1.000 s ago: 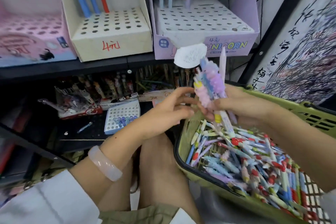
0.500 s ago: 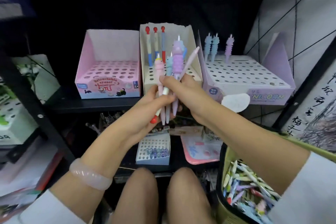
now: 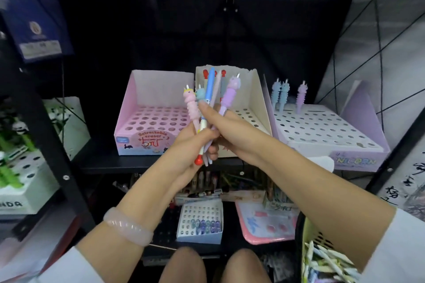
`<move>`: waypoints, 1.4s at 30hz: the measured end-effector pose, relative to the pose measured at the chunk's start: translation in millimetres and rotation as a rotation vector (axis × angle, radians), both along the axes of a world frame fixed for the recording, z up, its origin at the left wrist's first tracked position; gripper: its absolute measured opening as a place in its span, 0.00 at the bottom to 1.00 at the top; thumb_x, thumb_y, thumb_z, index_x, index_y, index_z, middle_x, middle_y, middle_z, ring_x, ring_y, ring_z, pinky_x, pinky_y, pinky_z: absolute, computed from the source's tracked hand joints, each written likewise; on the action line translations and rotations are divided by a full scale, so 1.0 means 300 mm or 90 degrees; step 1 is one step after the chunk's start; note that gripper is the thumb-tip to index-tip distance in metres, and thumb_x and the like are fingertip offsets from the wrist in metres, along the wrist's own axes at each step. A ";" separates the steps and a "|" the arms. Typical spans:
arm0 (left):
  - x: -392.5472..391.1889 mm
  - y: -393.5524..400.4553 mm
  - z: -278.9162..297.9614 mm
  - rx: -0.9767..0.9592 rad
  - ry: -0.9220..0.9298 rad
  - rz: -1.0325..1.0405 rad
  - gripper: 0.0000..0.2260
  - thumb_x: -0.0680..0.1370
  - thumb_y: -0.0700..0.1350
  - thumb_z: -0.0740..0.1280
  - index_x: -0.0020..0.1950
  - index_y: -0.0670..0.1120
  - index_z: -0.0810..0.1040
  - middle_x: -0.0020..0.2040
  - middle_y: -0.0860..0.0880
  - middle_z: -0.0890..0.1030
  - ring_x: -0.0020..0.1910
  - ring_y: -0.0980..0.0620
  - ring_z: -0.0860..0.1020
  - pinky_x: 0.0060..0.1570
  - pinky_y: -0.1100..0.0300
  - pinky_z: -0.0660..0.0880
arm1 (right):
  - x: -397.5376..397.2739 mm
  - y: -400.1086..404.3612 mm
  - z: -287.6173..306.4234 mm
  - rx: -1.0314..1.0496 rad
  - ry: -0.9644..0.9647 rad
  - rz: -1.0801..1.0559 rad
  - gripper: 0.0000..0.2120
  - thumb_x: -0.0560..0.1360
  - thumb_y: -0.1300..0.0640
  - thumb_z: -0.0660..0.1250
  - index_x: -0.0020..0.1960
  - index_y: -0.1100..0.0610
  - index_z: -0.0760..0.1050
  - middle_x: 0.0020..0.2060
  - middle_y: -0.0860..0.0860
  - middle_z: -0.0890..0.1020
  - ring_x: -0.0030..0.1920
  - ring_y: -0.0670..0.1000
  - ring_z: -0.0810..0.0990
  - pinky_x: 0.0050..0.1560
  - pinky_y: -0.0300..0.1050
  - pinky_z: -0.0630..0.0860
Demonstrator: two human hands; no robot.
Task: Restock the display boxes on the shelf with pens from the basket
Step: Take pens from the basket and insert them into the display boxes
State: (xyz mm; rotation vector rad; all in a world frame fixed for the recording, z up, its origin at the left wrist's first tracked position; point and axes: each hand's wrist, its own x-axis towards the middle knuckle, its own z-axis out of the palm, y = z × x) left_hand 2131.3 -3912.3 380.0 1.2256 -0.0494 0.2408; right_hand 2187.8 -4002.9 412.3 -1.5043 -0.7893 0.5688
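On the dark shelf (image 3: pixel 161 164) stand three near-empty display boxes. Both hands have risen from the basket (image 3: pixel 309 234); the left hand (image 3: pixel 193 145) grips the pen bundle (image 3: pixel 207 108), the right hand (image 3: pixel 226 126) pinches one, so slotting comes next.

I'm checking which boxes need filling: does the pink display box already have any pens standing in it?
No, the pink display box shows only empty holes, with no pens standing in it.

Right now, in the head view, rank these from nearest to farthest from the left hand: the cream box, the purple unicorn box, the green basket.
From the left hand:
1. Cream box, directly behind it.
2. Purple unicorn box, farther right on the shelf.
3. Green basket, low at the right.
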 end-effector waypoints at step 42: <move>0.372 -0.162 0.080 0.184 0.122 0.024 0.08 0.79 0.45 0.63 0.42 0.44 0.73 0.28 0.49 0.72 0.24 0.54 0.69 0.22 0.64 0.67 | 0.651 -0.571 0.053 -0.127 -0.435 -0.652 0.10 0.79 0.55 0.61 0.55 0.60 0.72 0.45 0.53 0.80 0.47 0.55 0.80 0.49 0.49 0.76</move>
